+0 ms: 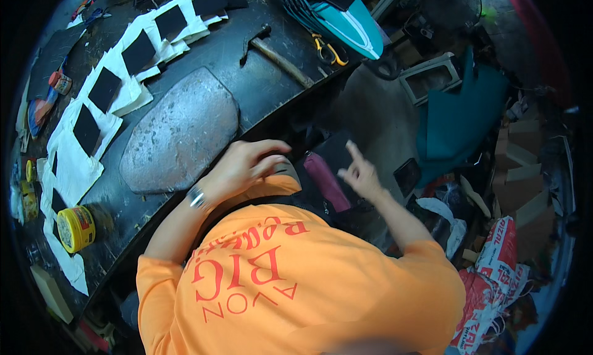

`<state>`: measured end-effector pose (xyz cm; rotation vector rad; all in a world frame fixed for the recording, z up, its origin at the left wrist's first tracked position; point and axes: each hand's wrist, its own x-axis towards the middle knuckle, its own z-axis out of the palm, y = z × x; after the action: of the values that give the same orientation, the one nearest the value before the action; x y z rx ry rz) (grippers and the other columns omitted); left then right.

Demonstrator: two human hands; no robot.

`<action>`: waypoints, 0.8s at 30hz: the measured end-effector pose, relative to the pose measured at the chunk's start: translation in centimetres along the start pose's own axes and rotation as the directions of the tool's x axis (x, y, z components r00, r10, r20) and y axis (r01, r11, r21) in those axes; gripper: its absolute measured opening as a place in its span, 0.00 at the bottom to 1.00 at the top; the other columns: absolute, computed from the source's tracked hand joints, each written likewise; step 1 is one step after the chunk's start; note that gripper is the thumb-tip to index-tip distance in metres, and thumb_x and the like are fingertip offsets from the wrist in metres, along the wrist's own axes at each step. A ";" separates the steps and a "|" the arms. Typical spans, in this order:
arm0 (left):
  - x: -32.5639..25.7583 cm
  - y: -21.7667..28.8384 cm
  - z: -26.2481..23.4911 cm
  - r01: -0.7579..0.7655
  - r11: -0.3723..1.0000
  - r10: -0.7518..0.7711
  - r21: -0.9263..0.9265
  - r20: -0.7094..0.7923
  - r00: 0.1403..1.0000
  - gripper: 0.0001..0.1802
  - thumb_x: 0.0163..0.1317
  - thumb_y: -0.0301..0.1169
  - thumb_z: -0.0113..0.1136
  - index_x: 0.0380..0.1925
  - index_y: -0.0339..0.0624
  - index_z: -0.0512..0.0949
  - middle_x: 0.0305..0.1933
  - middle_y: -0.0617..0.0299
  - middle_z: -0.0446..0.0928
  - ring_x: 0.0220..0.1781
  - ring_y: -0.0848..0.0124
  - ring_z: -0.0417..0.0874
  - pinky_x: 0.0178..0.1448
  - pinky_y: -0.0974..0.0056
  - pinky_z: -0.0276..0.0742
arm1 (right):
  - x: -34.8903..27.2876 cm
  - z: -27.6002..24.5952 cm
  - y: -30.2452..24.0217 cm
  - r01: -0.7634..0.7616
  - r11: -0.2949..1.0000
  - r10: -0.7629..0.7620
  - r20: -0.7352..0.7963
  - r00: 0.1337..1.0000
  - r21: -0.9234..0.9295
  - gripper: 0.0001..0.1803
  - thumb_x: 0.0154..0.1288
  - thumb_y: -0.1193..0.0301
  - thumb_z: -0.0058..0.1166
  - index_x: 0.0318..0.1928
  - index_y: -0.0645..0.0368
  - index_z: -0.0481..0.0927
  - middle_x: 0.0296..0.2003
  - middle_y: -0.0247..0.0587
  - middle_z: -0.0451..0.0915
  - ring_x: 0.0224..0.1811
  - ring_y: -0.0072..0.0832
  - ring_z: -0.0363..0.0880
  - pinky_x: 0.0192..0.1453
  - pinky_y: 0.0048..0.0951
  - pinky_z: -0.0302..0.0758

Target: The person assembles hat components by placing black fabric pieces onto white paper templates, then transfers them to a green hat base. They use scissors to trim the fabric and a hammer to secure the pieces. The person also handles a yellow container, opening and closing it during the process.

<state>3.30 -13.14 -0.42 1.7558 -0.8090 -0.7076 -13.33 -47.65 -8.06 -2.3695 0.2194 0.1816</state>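
Hands (247, 163) (358, 173) hover over a dark, indistinct piece (336, 154), fingers loosely spread, grip unclear.

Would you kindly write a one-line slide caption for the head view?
Left hand at the dark workbench edge beside a flat stone slab; right hand raised above dark material.

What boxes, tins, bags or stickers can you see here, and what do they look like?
Yellow tin: round, red band label, on the dark workbench at lower left.
Printed sacks: white with red lettering, crumpled on the floor at lower right.
Small yellow container: far left bench edge, too small to make out.
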 end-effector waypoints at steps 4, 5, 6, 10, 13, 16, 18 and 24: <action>-5.5 1.2 -3.3 0.029 0.988 0.040 0.155 -0.420 0.906 0.06 0.65 0.29 0.69 0.40 0.41 0.88 0.35 0.59 0.88 0.28 0.74 0.85 0.34 0.69 0.79 | 11.8 -6.9 -3.3 0.338 0.869 -0.482 -0.464 0.743 -0.362 0.42 0.56 0.73 0.70 0.72 0.58 0.68 0.40 0.43 0.78 0.45 0.39 0.76 0.53 0.39 0.75; -6.5 0.8 -4.0 -0.024 0.965 0.157 0.262 -0.500 0.851 0.05 0.64 0.28 0.70 0.38 0.40 0.88 0.34 0.60 0.87 0.30 0.74 0.85 0.36 0.69 0.78 | 14.2 -8.8 -4.1 0.347 0.842 -0.522 -0.463 0.716 -0.413 0.45 0.55 0.71 0.71 0.74 0.57 0.66 0.50 0.48 0.78 0.54 0.47 0.74 0.62 0.44 0.71; -7.7 0.3 -4.7 0.025 0.966 0.133 0.256 -0.581 0.803 0.03 0.63 0.27 0.71 0.35 0.39 0.88 0.32 0.60 0.86 0.32 0.74 0.85 0.36 0.69 0.77 | 16.8 -10.4 -5.0 0.365 0.762 -0.621 -0.444 0.646 -0.535 0.48 0.54 0.70 0.72 0.75 0.57 0.64 0.58 0.52 0.76 0.61 0.51 0.72 0.68 0.47 0.68; -12.1 -3.3 -7.3 0.145 0.934 0.203 0.328 -0.817 0.539 0.05 0.69 0.24 0.63 0.34 0.35 0.85 0.30 0.61 0.83 0.32 0.75 0.80 0.38 0.70 0.73 | 25.0 -14.7 -8.0 0.255 0.844 -0.513 -0.571 0.641 -0.472 0.47 0.62 0.63 0.67 0.77 0.57 0.57 0.69 0.59 0.69 0.71 0.57 0.67 0.73 0.49 0.65; -13.7 -6.2 -7.9 0.179 0.957 0.153 0.226 -0.924 0.349 0.06 0.71 0.25 0.62 0.37 0.34 0.84 0.33 0.61 0.83 0.32 0.75 0.79 0.39 0.69 0.73 | 28.2 -15.9 -8.7 -0.109 0.935 -0.093 -0.531 0.842 -0.336 0.43 0.61 0.65 0.67 0.75 0.49 0.62 0.67 0.59 0.73 0.65 0.59 0.74 0.69 0.52 0.71; -14.0 -7.6 -7.8 0.200 0.959 0.132 0.202 -0.939 0.318 0.06 0.71 0.26 0.62 0.38 0.34 0.84 0.34 0.61 0.82 0.33 0.73 0.79 0.39 0.68 0.74 | 29.7 -16.0 -8.4 -0.190 0.854 -0.099 -0.509 0.855 -0.484 0.41 0.60 0.66 0.67 0.73 0.45 0.67 0.61 0.57 0.78 0.61 0.57 0.78 0.66 0.52 0.74; -13.8 -7.7 -7.5 0.233 0.887 0.290 0.398 -0.874 0.389 0.05 0.71 0.26 0.63 0.37 0.35 0.84 0.34 0.60 0.81 0.33 0.71 0.79 0.39 0.67 0.74 | 30.1 -16.2 -8.1 -0.194 0.837 -0.162 -0.570 0.806 -0.512 0.40 0.58 0.66 0.67 0.72 0.43 0.69 0.56 0.56 0.82 0.61 0.54 0.80 0.65 0.51 0.75; -13.3 -6.3 -7.6 0.270 0.880 0.250 0.391 -0.863 0.438 0.05 0.70 0.26 0.63 0.37 0.35 0.84 0.33 0.60 0.80 0.35 0.71 0.78 0.42 0.68 0.73 | 30.0 -19.1 -10.0 0.066 0.996 -0.090 -0.497 0.863 -0.065 0.43 0.54 0.81 0.66 0.73 0.44 0.72 0.31 0.40 0.83 0.36 0.27 0.82 0.48 0.31 0.78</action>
<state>2.41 3.19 -3.11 2.2050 -0.1704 0.5713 19.30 -56.91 6.52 -2.4258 0.3663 -0.4832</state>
